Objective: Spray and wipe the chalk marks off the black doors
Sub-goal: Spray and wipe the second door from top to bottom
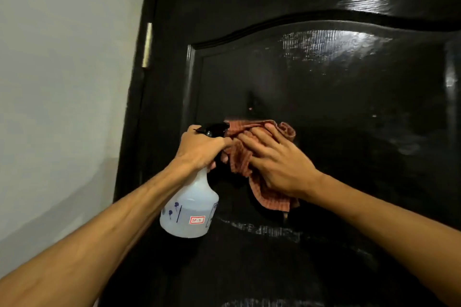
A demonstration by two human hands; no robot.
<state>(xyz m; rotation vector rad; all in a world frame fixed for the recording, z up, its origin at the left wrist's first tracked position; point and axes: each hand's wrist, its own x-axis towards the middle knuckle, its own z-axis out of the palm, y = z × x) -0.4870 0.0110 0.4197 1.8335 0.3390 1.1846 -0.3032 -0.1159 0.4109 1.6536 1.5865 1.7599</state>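
Pressing reddish-brown checked cloth point(239, 157) on black panelled door point(324, 82) w/ right hand point(277, 159), fingers straight, slightly spread. Gripping translucent white plastic spray bottle point(189, 209) by neck w/ left hand point(199, 147), fingers curled, at cloth's 9 o'clock. Smeared chalk marks point(262, 229) at 6 o'clock.

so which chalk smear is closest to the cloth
The upper smear, the whitish band just below the cloth and its hanging corner, right of the spray bottle. The other smear sits much lower, at the picture's bottom edge.

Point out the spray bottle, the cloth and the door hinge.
spray bottle point(185, 209): head view, on its translucent body.
cloth point(272, 200): head view, on its lower hanging part.
door hinge point(147, 45): head view, on its metal plate.
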